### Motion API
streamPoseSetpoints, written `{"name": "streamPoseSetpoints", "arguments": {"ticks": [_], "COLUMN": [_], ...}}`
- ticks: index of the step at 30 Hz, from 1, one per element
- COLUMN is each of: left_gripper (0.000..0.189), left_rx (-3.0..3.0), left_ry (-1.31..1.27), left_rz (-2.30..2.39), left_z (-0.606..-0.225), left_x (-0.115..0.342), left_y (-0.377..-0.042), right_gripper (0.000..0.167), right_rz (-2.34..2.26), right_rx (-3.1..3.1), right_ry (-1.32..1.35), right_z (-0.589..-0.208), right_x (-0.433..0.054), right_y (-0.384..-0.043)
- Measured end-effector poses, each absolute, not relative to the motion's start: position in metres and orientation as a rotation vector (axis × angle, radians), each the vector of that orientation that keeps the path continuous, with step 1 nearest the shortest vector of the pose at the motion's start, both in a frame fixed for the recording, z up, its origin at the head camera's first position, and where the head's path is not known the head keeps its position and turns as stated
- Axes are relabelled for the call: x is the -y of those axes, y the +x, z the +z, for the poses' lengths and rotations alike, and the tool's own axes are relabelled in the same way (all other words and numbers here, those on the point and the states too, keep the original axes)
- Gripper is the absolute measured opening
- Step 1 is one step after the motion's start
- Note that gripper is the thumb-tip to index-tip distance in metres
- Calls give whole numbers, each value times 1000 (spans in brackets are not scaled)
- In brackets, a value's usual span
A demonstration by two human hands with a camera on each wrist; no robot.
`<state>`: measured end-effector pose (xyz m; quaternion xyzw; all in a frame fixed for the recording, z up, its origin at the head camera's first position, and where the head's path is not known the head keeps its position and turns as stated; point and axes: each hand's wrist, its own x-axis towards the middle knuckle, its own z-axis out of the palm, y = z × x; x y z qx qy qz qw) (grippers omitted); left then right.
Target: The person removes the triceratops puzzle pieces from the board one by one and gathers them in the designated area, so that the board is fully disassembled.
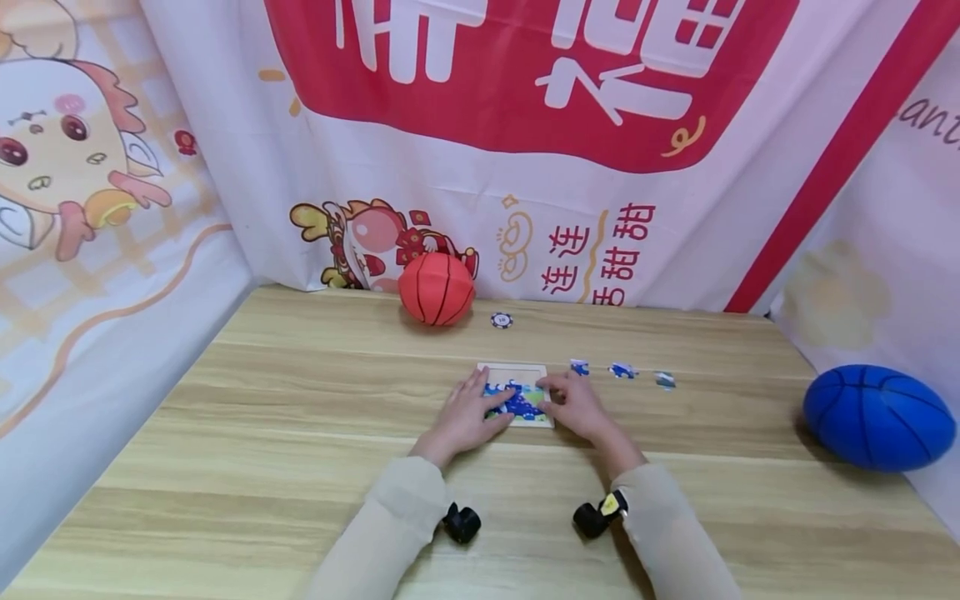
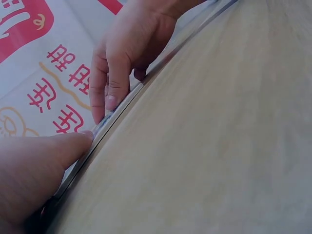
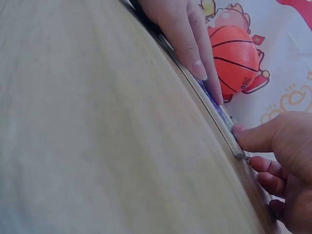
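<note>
A small jigsaw puzzle in a pale frame [image 1: 516,367] lies on the wooden table, its picture blue and green with a bare strip along the top. My left hand [image 1: 471,411] rests on its left side, fingers stretched over the frame and picture. At the right edge is my right hand [image 1: 576,407], thumb and index fingertip touching the puzzle a little apart. In the right wrist view, the right thumb [image 3: 258,139] lies on the puzzle while other fingers curl beside the frame's corner. Whether a piece is between thumb and index is hidden.
Three loose puzzle pieces lie in a row, including a blue one [image 1: 622,370], right of the frame. Behind it are a poker chip [image 1: 502,320] and a red ball [image 1: 437,289]. A blue ball [image 1: 879,417] sits at the right. Printed cloth [image 1: 465,192] hangs along the back edge.
</note>
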<state>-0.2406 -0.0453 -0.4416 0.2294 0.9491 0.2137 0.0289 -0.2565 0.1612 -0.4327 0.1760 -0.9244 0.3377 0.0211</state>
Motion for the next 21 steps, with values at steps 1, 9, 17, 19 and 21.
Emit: {"name": "streamPoseSetpoints", "arguments": {"ticks": [1,9,17,19,21], "left_gripper": [48,49,49,49,49], "left_rx": [-2930,-2922,-2920,-2922,-2920], "left_ry": [708,695,701,702,699], "left_rz": [661,662,675,674,677], "left_z": [-442,-440,-439,-439,-439], "left_x": [46,46,46,46,46], "left_y": [-241,-240,-239,-239,-239], "right_gripper": [31,31,33,33,34], "right_rz": [1041,1095,1341,1346,1338], "right_rx": [2869,2806,2699,2704,2713], "right_ry": [535,463,397,389,397], "right_z": [-433,-437,-439,-439,-438], "right_x": [-160,-152,-150,-150,-150], "right_y": [-256,-254,-253,-254,-254]}}
